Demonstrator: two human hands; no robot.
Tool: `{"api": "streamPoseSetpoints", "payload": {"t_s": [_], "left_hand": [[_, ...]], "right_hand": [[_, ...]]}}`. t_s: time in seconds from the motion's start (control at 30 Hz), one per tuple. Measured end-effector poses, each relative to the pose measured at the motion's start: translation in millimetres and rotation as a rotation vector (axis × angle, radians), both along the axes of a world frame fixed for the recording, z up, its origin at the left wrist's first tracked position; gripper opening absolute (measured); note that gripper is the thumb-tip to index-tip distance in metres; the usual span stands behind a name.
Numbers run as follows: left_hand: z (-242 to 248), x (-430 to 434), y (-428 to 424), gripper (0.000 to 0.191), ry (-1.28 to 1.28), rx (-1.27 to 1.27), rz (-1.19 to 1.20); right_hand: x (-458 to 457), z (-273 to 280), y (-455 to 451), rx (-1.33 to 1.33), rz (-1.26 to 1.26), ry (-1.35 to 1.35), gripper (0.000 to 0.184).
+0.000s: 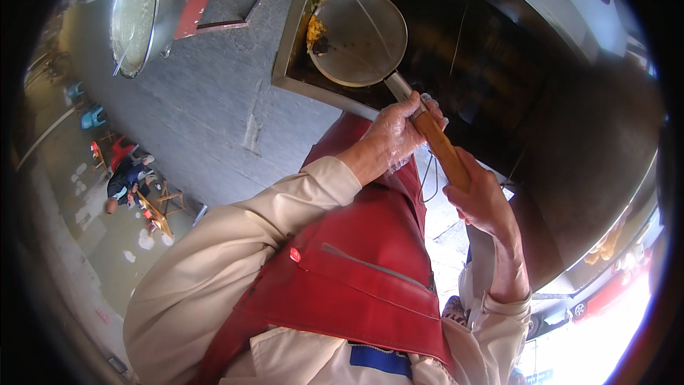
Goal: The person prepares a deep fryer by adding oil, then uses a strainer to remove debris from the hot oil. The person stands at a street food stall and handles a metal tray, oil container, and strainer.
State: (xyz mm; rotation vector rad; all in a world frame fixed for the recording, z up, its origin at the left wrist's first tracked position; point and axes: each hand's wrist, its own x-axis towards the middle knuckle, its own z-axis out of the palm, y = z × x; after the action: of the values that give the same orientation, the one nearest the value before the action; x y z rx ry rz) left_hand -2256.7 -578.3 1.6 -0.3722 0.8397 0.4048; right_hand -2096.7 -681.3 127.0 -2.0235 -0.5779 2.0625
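Note:
A round wire-mesh strainer (360, 37) with a wooden handle (443, 147) is held over a dark metal vat (470, 64), near the vat's left corner. Orange and dark fried scraps (318, 35) lie at the strainer's left edge. My left hand (398, 128), in a thin clear plastic glove, grips the front of the handle near the metal neck. Farther back, my right hand (483, 195) is closed around the handle's rear end. The inside of the vat is dark, and its contents are hard to make out.
At the upper left, a large metal bowl (133, 16) with pale contents stands beside a red metal frame (197, 0). The vat's metal rim (320, 97) runs in front of me. Far left, a person (125, 179) is near stools. Golden food pieces (606, 243) lie at the far right.

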Motion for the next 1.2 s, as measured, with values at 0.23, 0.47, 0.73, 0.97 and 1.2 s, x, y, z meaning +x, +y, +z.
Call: {"api": "streamPoseSetpoints", "payload": {"t_s": [0.23,0.47,0.73,0.97,1.2], "left_hand": [[-18.0,-0.6,2.1,0.024,-0.064,-0.04,-0.009],[-40.1,3.3,7.4,0.023,-0.183,-0.077,0.052],[-38.2,15.2,28.7,0.031,-0.22,-0.16,0.222],[-14.9,16.7,48.4,0.028,-0.155,-0.28,0.283],[1.6,17.8,47.8,0.025,-0.106,-0.301,0.248]], "right_hand": [[-3.6,3.2,10.7,0.01,0.024,-0.051,0.064],[1.7,6.2,52.4,-0.094,0.133,-0.094,0.059],[18.2,14.0,104.1,-0.12,0.302,-0.111,0.048],[21.7,27.6,140.8,-0.156,0.445,-0.111,0.052],[30.1,40.0,135.9,-0.214,0.312,-0.025,0.058]]}}
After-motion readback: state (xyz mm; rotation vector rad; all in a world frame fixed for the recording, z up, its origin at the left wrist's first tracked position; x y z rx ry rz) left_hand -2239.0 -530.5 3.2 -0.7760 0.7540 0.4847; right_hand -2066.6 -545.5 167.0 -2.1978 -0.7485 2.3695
